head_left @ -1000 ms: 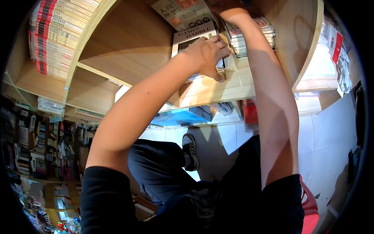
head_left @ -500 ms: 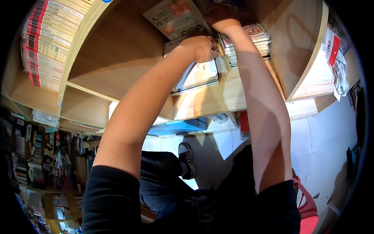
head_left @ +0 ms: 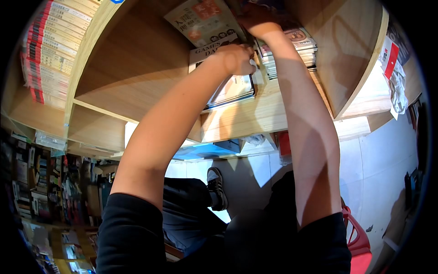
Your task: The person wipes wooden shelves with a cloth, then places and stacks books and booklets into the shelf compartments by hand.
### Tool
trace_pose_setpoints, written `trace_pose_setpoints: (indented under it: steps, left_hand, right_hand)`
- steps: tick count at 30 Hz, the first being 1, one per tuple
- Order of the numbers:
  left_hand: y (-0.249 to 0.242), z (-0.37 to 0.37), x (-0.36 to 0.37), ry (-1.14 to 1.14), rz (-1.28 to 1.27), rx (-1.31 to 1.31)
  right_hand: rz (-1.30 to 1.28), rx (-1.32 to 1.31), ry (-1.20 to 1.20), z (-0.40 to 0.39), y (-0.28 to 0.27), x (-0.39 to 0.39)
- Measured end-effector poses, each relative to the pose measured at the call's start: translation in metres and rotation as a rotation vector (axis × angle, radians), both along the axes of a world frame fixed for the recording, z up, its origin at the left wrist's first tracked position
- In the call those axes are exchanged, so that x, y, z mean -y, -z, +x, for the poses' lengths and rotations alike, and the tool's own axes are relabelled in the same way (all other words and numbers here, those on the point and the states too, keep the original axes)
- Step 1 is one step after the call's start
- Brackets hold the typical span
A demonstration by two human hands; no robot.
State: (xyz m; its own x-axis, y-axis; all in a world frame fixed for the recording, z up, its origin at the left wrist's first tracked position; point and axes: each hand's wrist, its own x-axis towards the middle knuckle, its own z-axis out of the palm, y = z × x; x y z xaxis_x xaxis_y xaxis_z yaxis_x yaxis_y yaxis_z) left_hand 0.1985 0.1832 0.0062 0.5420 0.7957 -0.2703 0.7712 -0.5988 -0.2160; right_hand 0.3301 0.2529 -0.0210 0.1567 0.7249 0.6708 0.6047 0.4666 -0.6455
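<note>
My left hand (head_left: 234, 59) lies over the right side of a stack of books (head_left: 233, 93) on the wooden shelf. Its fingers curl at the edge of the top book (head_left: 204, 51), whose pale cover reads "GAMES". Behind that stack leans a beige book (head_left: 200, 20) with an orange block and large Chinese characters. My right hand (head_left: 258, 20) reaches deeper, into shadow at the back, above a second stack of books (head_left: 301, 45). Its fingertips are dark and I cannot make out what they touch.
Wooden dividers (head_left: 340, 50) flank the compartment. A row of red-and-cream spines (head_left: 57, 50) fills the shelf at left. Plastic-wrapped goods (head_left: 398, 86) hang at right. Below are a blue box (head_left: 207, 150) and a red plastic chair (head_left: 358, 244).
My left hand has shifted slightly to the right over the stack, so more of the "GAMES" cover shows. My right hand has hardly moved. The view has shifted a little.
</note>
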Motion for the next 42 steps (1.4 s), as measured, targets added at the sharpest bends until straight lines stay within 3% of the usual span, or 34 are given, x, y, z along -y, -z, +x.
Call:
trace_pose_setpoints:
  steps: [3,5,9,11,13,15,17,20,23,25,27,29,31,33,36,42]
  left_hand:
    - [0.004,-0.019,0.033,-0.013,0.127,0.156]
    - [0.004,-0.041,0.062,0.121,0.388,0.182]
    - [-0.039,-0.072,0.164,0.223,0.328,0.440]
    - [-0.062,-0.091,0.210,0.138,0.169,0.423]
    - [-0.081,-0.112,0.246,-0.102,-0.065,0.425]
    - [-0.081,-0.147,0.269,-0.255,-0.146,0.543]
    - [-0.082,-0.189,0.279,-0.421,-0.225,0.479]
    - [-0.058,-0.241,0.289,-0.692,-0.027,0.704]
    - [-0.041,-0.277,0.286,-0.814,0.147,0.632]
    - [-0.025,-0.286,0.273,-0.778,0.356,0.526]
    - [-0.013,-0.291,0.246,-0.844,0.534,0.306]
    - [-0.007,-0.289,0.210,-1.080,0.435,-0.043]
    - [-0.004,-0.292,0.191,-0.920,0.317,-0.196]
    - [-0.002,-0.300,0.176,-0.936,0.270,-0.230]
    - [-0.004,-0.301,0.168,-0.943,0.199,-0.259]
    - [-0.012,-0.299,0.171,-0.895,0.158,-0.215]
  right_hand:
    - [0.004,-0.031,0.003,-0.004,0.001,-0.003]
    - [-0.023,-0.056,-0.027,-0.005,-0.002,-0.001]
    - [-0.008,-0.087,-0.040,-0.010,0.002,-0.002]
    - [-0.003,-0.106,-0.088,-0.008,0.007,-0.011]
    - [0.020,-0.058,-0.129,-0.001,0.014,-0.021]
    - [0.109,0.227,-0.023,0.007,0.018,-0.029]
    - [0.072,0.046,-0.114,0.010,0.019,-0.023]
    - [0.023,0.089,-0.078,0.017,0.011,-0.010]
    - [0.048,0.078,-0.075,0.025,0.020,-0.026]
    - [0.024,0.036,-0.071,0.024,0.015,-0.020]
    - [-0.019,0.042,-0.076,0.025,0.005,-0.006]
    - [-0.090,-0.037,-0.154,0.033,0.013,-0.021]
    - [0.186,0.215,-0.120,0.048,0.028,-0.046]
    - [0.231,0.255,-0.200,0.052,0.023,-0.043]
    - [-0.022,0.198,-0.177,0.056,0.032,-0.046]
    - [0.020,0.210,-0.265,0.057,0.038,-0.057]
